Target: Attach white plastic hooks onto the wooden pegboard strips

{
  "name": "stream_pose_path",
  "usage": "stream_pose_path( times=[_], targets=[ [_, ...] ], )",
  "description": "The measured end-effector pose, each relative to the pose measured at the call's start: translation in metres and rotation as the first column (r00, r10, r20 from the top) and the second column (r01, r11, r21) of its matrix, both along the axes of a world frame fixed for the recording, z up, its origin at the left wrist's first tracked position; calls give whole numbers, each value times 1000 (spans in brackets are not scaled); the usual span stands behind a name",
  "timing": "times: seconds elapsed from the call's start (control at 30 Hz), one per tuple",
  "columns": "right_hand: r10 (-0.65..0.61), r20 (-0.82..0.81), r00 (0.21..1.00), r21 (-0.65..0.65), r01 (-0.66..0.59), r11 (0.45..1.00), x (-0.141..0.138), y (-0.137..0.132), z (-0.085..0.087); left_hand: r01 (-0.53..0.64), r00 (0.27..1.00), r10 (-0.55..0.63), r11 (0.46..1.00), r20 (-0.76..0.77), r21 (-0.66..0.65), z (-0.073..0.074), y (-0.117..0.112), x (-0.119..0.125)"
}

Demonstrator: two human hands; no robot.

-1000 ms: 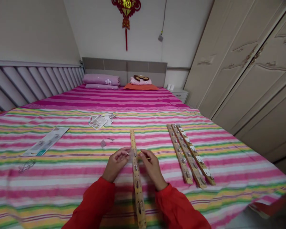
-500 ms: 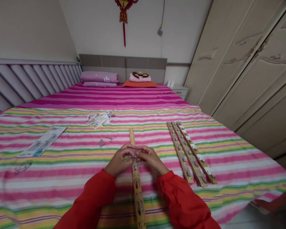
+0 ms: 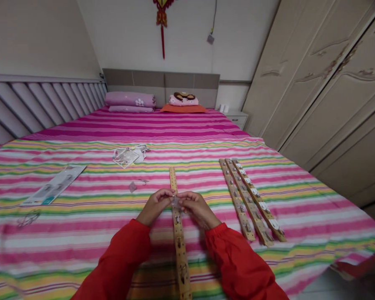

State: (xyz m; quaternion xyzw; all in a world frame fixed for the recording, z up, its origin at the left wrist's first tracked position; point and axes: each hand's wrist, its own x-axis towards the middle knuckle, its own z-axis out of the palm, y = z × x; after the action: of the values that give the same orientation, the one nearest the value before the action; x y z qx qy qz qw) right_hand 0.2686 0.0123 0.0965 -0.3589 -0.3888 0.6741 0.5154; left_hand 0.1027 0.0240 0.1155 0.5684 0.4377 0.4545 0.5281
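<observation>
A long wooden strip with holes and small metal hooks (image 3: 178, 237) lies on the striped bedspread, running away from me. My left hand (image 3: 154, 206) and my right hand (image 3: 196, 207) meet over its middle. Both pinch a small clear packet (image 3: 175, 201) between their fingertips, just above the strip. Red sleeves cover both of my arms. Three more wooden strips with hooks and white pieces (image 3: 253, 202) lie side by side to the right of my hands.
On the bed (image 3: 81, 233) lie a pile of clear packets (image 3: 128, 155), a flat printed card (image 3: 54, 184), a small scrap (image 3: 133, 186) and clear wrapping (image 3: 28, 218) at the left. Pillows rest at the headboard. A wardrobe (image 3: 325, 91) stands at the right.
My hands, apart a second ago, have come together over the strip and now pinch the small clear packet between them. The view has tipped down slightly.
</observation>
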Motion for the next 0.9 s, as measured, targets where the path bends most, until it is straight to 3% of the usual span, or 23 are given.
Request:
stream_pose_path(
  times=[0.17, 0.27, 0.4, 0.5, 0.67, 0.9],
  targets=[
    [-197, 53, 979, 54, 194, 979, -1, 10, -5, -62, 998, 63, 996, 3, -67, -4, -2, 1],
    [-247, 125, 961, 150, 228, 962, 0, 20, -6, -88, 996, 87, 995, -24, -43, -5, -1, 1],
    [-210, 199, 957, 209, 168, 963, -1, 34, -10, -189, 982, 189, 982, -27, 21, -5, 8, 4],
    [-192, 218, 957, 221, 143, 965, -4, 43, -11, -168, 985, 168, 986, -30, 10, -5, 17, 6],
    [-228, 140, 964, 193, 200, 961, -7, 56, -7, -140, 990, 140, 989, -7, -56, -6, 25, 8],
    [-250, 135, 959, 96, 239, 966, -13, 61, -11, -216, 971, 232, 958, 64, -189, -17, 34, 14]
  ],
)
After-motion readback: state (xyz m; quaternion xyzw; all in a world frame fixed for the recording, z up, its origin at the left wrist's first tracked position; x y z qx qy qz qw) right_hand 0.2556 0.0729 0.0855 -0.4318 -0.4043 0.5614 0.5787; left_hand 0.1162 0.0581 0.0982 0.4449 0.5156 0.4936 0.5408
